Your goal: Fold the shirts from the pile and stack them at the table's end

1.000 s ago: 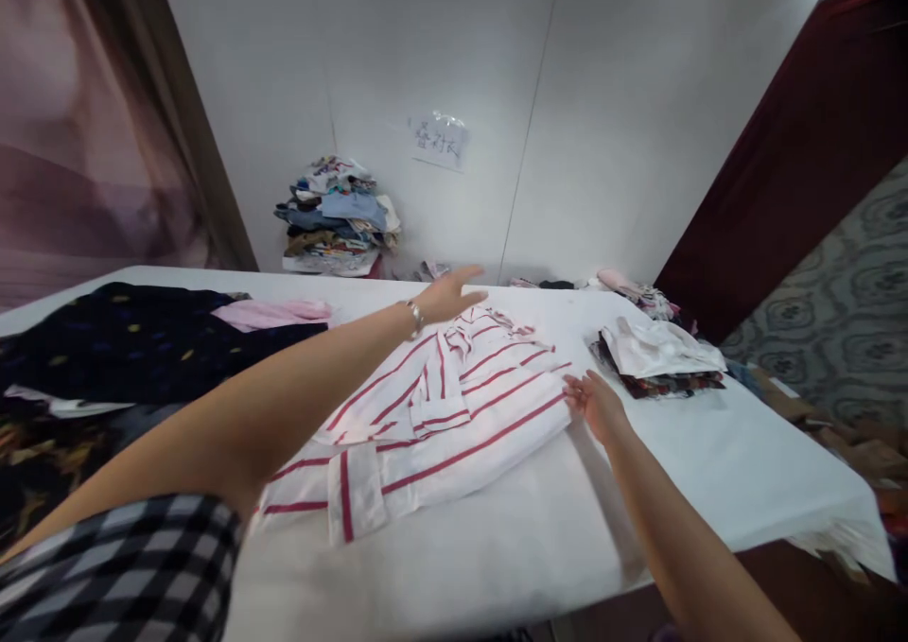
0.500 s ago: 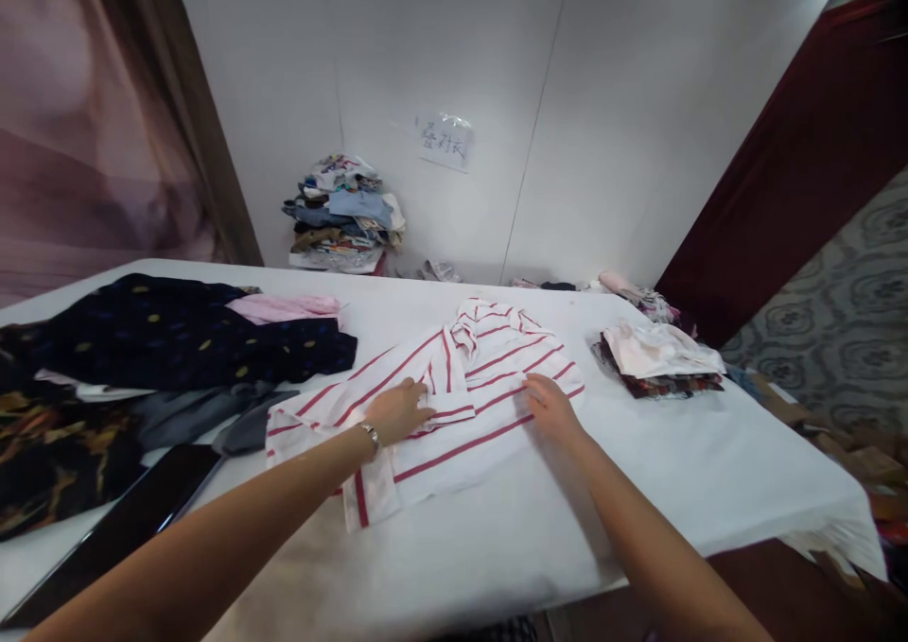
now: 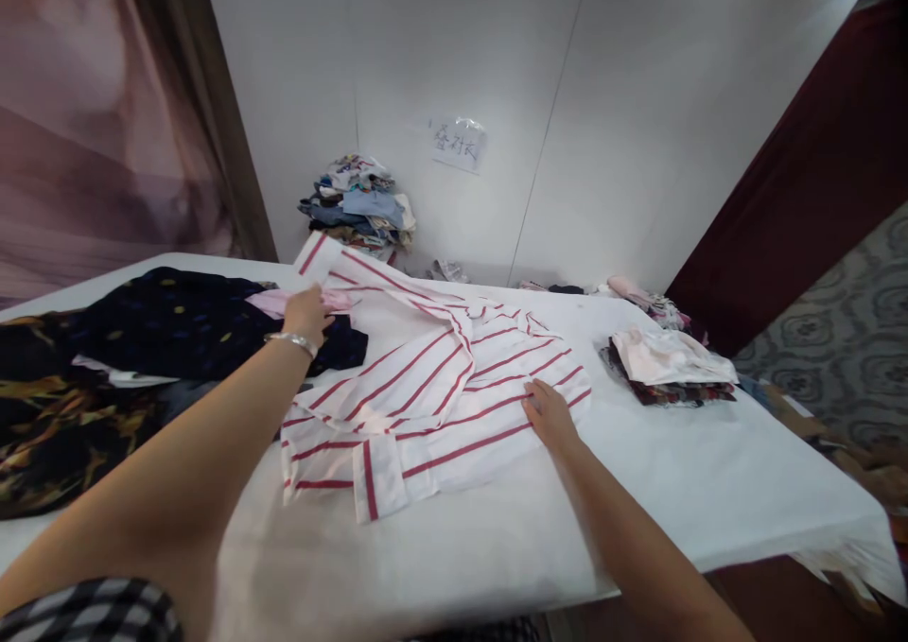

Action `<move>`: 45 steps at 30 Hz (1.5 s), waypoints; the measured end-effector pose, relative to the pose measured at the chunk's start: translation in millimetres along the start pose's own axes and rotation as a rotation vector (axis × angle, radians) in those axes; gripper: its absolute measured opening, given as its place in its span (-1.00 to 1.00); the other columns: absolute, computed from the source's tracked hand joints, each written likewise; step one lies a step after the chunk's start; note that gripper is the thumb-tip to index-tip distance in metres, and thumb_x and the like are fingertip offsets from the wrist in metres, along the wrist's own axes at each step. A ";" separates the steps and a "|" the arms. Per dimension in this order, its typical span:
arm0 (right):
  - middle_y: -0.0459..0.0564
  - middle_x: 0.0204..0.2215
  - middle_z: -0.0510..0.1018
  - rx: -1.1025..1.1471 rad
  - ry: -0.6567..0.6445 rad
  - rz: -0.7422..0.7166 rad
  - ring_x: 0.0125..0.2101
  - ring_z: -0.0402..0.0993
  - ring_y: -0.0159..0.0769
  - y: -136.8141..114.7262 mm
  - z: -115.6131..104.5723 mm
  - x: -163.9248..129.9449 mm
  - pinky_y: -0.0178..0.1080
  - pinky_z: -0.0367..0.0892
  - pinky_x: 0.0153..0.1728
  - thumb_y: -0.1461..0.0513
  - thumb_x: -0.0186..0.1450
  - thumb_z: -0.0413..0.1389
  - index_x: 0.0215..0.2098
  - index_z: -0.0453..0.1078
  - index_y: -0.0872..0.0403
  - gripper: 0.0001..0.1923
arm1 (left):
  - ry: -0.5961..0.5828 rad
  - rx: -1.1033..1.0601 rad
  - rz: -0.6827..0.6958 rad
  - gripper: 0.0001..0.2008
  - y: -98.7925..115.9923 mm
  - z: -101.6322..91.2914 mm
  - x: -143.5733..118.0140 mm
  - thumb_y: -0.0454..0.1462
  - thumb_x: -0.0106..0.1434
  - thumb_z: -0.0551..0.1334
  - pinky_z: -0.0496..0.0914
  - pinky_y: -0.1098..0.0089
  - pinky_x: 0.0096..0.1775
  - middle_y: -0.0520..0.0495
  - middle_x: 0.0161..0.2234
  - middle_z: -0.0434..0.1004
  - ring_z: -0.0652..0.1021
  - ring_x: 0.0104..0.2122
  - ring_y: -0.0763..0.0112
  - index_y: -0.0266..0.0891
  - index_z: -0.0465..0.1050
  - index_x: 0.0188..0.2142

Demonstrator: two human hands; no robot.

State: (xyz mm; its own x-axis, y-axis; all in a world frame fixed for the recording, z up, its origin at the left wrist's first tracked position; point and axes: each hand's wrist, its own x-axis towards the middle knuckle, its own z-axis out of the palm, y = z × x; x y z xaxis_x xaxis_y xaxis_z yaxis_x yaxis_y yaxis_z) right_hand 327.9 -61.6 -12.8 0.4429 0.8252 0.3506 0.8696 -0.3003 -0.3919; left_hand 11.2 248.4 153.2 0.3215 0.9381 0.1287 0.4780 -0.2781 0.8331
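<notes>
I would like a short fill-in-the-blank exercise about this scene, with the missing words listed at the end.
1. The left hand lifts one ____ of the red-striped white shirt.
2. The right hand lies flat on the shirt, which is spread on a ____ table.
3. A bracelet is worn on the ____ wrist.
4. To the right of the shirt sits a small stack of folded clothes with a pale ____ piece on top.

Missing words: sleeve; white; left; pink
</notes>
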 end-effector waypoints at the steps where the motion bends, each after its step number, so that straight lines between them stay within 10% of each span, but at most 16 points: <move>1: 0.12 0.20 0.33 0.005 0.013 0.001 0.23 0.17 -0.08 -0.2 0.3 -0.1 0.01 0.11 0.21 0.11 0.31 -0.02 0.16 0.31 0.05 -0.52 | -0.001 0.026 0.001 -0.67 -3.9 3.9 -5.9 -0.14 0.34 0.11 0.47 0.22 -0.16 -0.13 -0.08 0.47 0.52 -0.16 0.29 -0.30 0.37 -0.01; 6: 0.15 0.27 0.22 -0.002 -0.019 0.050 0.28 0.06 -0.02 -3.5 -0.8 0.7 0.06 0.06 0.22 0.14 0.31 -0.03 0.26 0.19 0.08 -0.44 | -0.185 0.129 0.067 -0.69 -19.3 60.8 -74.0 -0.04 0.20 0.19 0.40 0.31 -0.24 -0.07 -0.37 0.56 0.55 -0.33 0.27 -0.23 0.51 -0.34; 9: 0.17 0.26 0.24 -0.029 -0.095 0.080 0.27 0.10 -0.05 -7.1 -6.3 4.7 0.07 0.02 0.22 0.16 0.32 -0.06 0.27 0.17 0.10 -0.44 | -0.363 0.371 0.219 -0.59 -18.4 91.2 -114.0 0.07 0.08 0.23 0.37 0.26 -0.21 -0.12 -0.21 0.57 0.55 -0.22 0.15 -0.16 0.51 -0.24; 15: 0.11 0.18 0.36 0.004 -0.140 0.146 0.19 0.22 -0.10 -6.1 -16.5 17.0 -0.06 0.09 0.18 0.15 0.25 0.05 0.24 0.21 0.07 -0.41 | -0.473 0.549 0.312 -0.77 -12.8 114.3 -136.8 -0.06 0.13 0.17 0.34 0.24 -0.26 -0.13 -0.22 0.55 0.56 -0.27 0.12 -0.12 0.50 -0.39; 20: 0.10 -0.07 0.50 0.109 -0.038 0.111 0.00 0.37 -0.11 0.3 -14.1 16.7 -0.10 0.22 0.06 0.18 0.19 0.04 0.05 0.40 0.08 -0.54 | -0.407 0.485 0.198 -0.84 -3.6 99.6 -109.2 -0.17 0.11 0.19 0.35 0.35 -0.33 -0.07 -0.43 0.57 0.54 -0.39 0.26 -0.17 0.45 -0.53; 24: 0.04 -0.32 0.51 0.265 0.112 0.120 -0.20 0.40 -0.15 2.9 -10.8 11.7 -0.11 0.30 -0.06 0.20 0.16 -0.01 -0.31 0.47 0.05 -0.76 | -0.137 0.522 0.087 -0.75 12.9 39.2 -57.3 -0.17 0.21 0.06 0.39 0.29 -0.27 -0.20 -0.30 0.57 0.55 -0.30 0.18 -0.24 0.46 -0.37; 29: 0.04 -0.12 0.50 0.575 0.227 0.127 -0.11 0.38 -0.18 -2.3 -6.1 4.5 -0.14 0.29 -0.05 0.22 0.08 -0.02 -0.32 0.35 0.03 -0.80 | 0.078 0.543 0.088 -0.63 16.5 -15.1 -33.3 -0.14 0.30 -0.02 0.37 0.13 -0.06 -0.24 -0.09 0.52 0.48 -0.10 0.13 -0.31 0.38 -0.09; 38: -0.04 -0.25 0.56 0.702 0.237 0.118 -0.12 0.41 -0.15 -13.3 -50.9 -9.7 -0.07 0.23 0.03 0.29 -0.04 -0.02 -0.56 0.29 0.00 -0.91 | -0.391 0.549 0.435 -0.51 -39.9 59.9 -137.5 0.00 0.21 0.10 0.33 0.16 0.07 -0.18 0.12 0.42 0.44 0.06 0.11 -0.18 0.41 0.04; 45: -0.05 -0.08 0.55 0.712 0.245 0.124 0.08 0.32 -0.13 3.3 -72.4 -49.6 -0.01 0.06 0.21 0.33 -0.05 0.06 -0.65 0.33 -0.01 -0.89 | -0.309 0.600 0.533 -0.38 -48.9 77.3 -129.9 0.03 0.24 0.07 0.15 0.03 0.20 -0.27 0.28 0.18 0.20 0.26 0.04 -0.22 0.24 0.21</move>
State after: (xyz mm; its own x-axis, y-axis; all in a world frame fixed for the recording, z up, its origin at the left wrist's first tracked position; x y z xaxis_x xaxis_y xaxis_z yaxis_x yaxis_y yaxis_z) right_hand 324.6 -138.2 30.1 0.6360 0.6509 0.4144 0.4963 0.0662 -0.8656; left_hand 9.3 124.2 54.1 0.7926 0.5770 0.1970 0.5231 -0.8096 0.2663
